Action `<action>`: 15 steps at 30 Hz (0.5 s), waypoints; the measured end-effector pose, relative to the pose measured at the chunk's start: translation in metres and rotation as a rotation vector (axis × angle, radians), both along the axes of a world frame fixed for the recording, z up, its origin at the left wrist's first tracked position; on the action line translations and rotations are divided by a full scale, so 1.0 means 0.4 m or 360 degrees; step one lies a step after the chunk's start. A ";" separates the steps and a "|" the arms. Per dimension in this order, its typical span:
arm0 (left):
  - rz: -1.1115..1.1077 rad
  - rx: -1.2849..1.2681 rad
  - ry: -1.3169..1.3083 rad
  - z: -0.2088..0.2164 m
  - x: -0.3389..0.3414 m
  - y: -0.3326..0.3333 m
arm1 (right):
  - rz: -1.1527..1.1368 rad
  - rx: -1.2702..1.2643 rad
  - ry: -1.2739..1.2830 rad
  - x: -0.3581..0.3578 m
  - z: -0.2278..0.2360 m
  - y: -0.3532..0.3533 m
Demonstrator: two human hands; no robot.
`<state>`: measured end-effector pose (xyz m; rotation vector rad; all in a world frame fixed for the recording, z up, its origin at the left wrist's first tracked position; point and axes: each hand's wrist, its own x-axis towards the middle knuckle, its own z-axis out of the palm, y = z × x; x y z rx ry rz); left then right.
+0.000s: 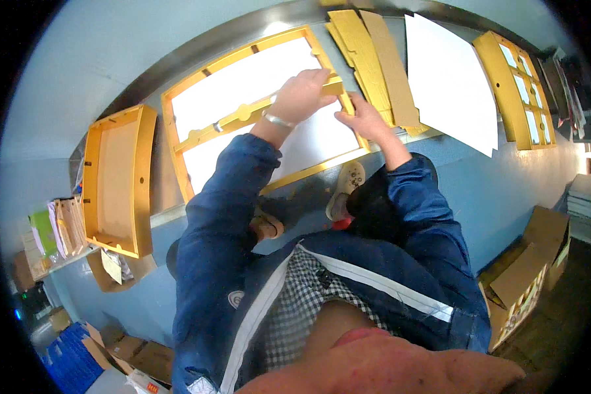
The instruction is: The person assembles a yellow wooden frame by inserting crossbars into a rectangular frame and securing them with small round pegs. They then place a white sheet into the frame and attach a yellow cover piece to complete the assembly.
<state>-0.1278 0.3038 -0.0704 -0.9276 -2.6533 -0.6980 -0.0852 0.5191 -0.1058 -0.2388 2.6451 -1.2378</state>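
Note:
In front of me lies a shallow yellow box frame [264,186] with white sheet [243,79] across its bottom. A yellow cardboard divider strip [244,113] with rounded tabs spans it from left to right. My left hand [301,98] is closed round the divider's right end, near the frame's right wall. My right hand [364,123] grips that right wall from outside, its thumb over the edge; part of its fingers is hidden.
A second yellow tray [143,190] stands at the left. To the right lie yellow cardboard strips [364,69], white sheets [450,85] and a divided yellow box [520,98]. Open cartons [528,269] stand on the floor at the lower right; blue stacked pieces [75,354] sit at the lower left.

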 end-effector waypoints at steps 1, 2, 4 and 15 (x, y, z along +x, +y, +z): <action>0.0000 -0.0049 -0.0016 -0.018 -0.019 0.024 | -0.0071 0.0055 -0.0113 0.005 0.004 -0.006; 0.0007 -0.0020 0.0004 -0.036 -0.030 0.026 | -0.0072 0.0091 -0.0106 0.006 0.015 -0.003; -0.0016 0.0020 0.0018 -0.022 -0.022 0.026 | -0.0089 0.0057 -0.0101 0.011 0.008 0.017; 0.0290 -0.0425 0.0180 -0.095 -0.005 0.061 | -0.0045 -0.0090 -0.0072 -0.005 -0.002 0.044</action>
